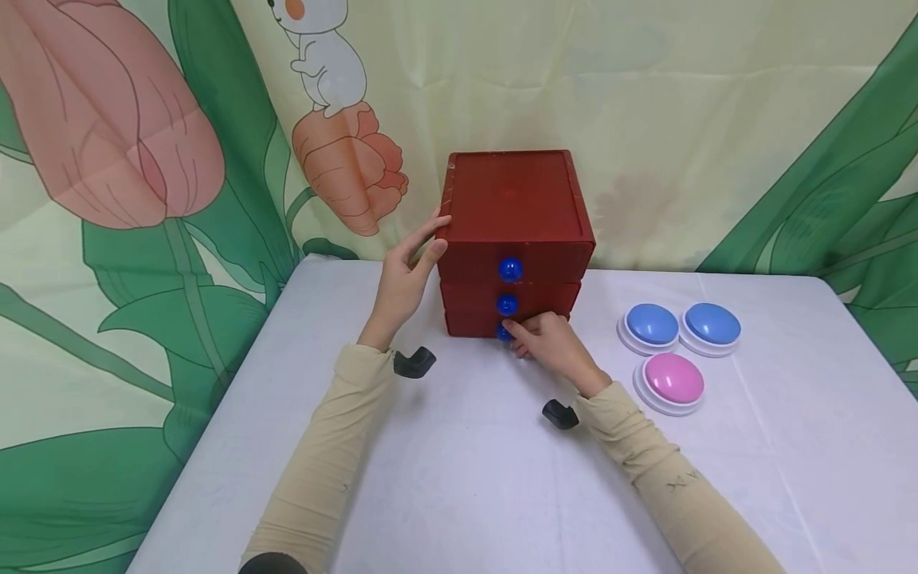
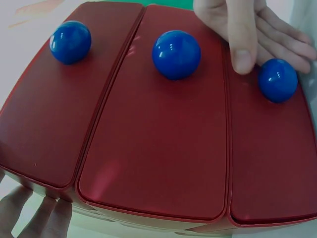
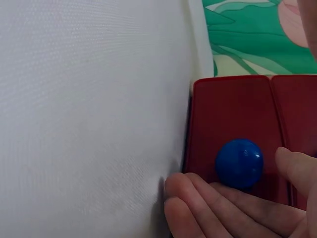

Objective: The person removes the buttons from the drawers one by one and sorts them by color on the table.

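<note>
A dark red box with three drawers (image 1: 512, 195) stands at the back of the table, each drawer front carrying a round blue knob. My left hand (image 1: 403, 285) rests along the box's upper left side, its fingertips (image 2: 52, 218) touching that side in the left wrist view. At the lowest blue knob (image 3: 239, 163) is my right hand (image 1: 548, 341). Its thumb (image 3: 297, 168) is just above the knob, with a gap between them, and the other fingers extend beneath it. The middle knob (image 1: 507, 304) and the top knob (image 1: 511, 269) are untouched. All the drawers look closed.
Two blue domed push lights (image 1: 651, 324) on white bases sit right of the box, with a pink one (image 1: 673, 379) in front of them. A white cloth covers the table (image 1: 459, 478). Behind hangs a printed curtain (image 1: 645, 143). Black camera mounts (image 1: 414, 363) jut out at both wrists.
</note>
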Tool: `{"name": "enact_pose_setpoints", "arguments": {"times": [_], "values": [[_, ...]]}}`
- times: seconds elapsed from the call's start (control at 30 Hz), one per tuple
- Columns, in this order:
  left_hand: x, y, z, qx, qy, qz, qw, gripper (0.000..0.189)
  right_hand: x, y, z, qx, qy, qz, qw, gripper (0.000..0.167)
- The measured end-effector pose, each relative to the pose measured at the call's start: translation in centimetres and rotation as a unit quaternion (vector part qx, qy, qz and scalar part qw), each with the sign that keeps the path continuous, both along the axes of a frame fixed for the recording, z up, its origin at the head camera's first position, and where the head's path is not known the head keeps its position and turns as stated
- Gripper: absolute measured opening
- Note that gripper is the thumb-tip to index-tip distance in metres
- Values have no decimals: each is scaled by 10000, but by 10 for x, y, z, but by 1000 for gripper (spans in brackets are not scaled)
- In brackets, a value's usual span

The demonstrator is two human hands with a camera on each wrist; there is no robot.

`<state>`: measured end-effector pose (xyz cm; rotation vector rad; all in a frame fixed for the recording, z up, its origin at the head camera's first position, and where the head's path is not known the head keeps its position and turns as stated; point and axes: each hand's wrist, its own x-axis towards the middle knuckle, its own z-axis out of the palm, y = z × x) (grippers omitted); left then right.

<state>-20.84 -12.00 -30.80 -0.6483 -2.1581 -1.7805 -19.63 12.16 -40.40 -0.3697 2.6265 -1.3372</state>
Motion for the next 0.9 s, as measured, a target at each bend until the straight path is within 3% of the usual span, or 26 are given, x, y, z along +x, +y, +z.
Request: {"name": "enact_pose_setpoints", "arguments": {"times": [0.23,0.9], "values": [[0,0,0,25,25,-42,10000,39,-1,-3,-4,107,74,-113,9999,41],[0,0,0,42,-1,-28,10000,39,1,-3,0,194,138,84,9997,35]]}}
